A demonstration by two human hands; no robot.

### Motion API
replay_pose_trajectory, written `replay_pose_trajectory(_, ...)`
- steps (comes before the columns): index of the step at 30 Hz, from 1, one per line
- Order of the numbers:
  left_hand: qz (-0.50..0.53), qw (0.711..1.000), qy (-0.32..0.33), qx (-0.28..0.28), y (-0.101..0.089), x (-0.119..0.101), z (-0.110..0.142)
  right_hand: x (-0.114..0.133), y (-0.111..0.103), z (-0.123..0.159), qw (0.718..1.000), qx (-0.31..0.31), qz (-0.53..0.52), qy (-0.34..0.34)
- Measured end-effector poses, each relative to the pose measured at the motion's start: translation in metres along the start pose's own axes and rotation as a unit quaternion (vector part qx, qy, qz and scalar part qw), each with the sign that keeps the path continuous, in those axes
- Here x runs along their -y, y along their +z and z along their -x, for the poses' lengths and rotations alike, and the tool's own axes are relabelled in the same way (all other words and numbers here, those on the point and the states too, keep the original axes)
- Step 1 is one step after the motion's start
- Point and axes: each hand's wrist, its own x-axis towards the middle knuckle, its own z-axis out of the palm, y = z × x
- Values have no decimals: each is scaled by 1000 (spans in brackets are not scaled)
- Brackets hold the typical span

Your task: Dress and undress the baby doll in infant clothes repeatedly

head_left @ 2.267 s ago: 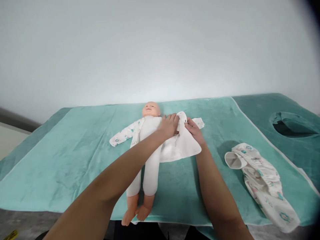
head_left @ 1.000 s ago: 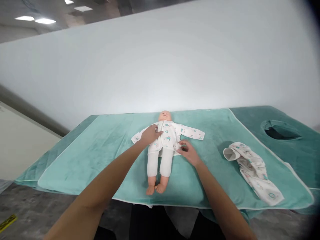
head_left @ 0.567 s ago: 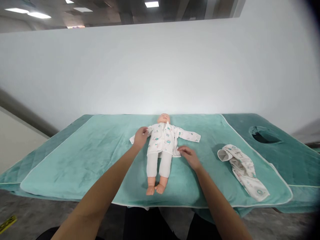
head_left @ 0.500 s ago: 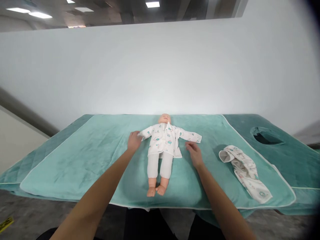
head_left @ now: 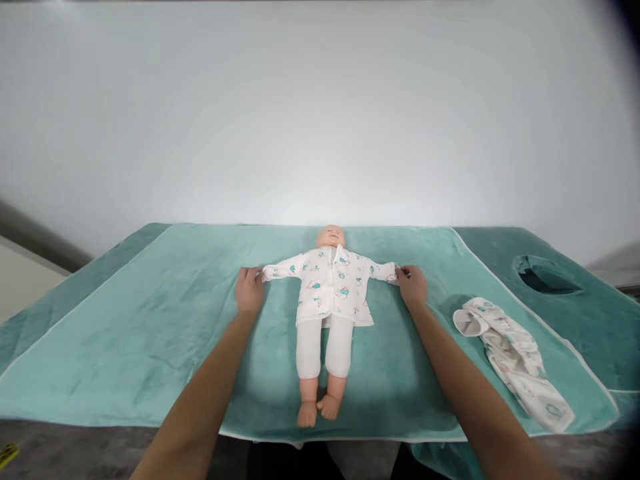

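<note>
A baby doll lies on its back with its head toward the wall and its feet toward me. It wears a white long-sleeved baby shirt with small teal and orange prints, over white legs. Both sleeves are stretched out sideways. My left hand pinches the end of the sleeve on the left. At the cuff of the other sleeve, my right hand has its fingers closed on the cloth. The doll's hands cannot be seen.
Printed white baby pants lie crumpled on the right of the light teal blanket. Past them, the darker green table cover has an oval opening. A white wall rises behind the table.
My right hand has moved outward to the sleeve end and closed on it. My left hand has pulled its sleeve further left and straighter. The view has tilted down.
</note>
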Motion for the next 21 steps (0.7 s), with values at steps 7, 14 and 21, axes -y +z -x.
replay_pose_trajectory(7,5,999,7,-45,14,22,5,12,11,-16,997,-59,36,-21)
replay_pose_trajectory(14,-26,996,-65,-54,-6,4,8,42,-5,3,996,-85,17,-25)
replay_pose_trajectory(21,74,990,-119,16,-14,-33,31,74,-24,63,986,52,-150,-44)
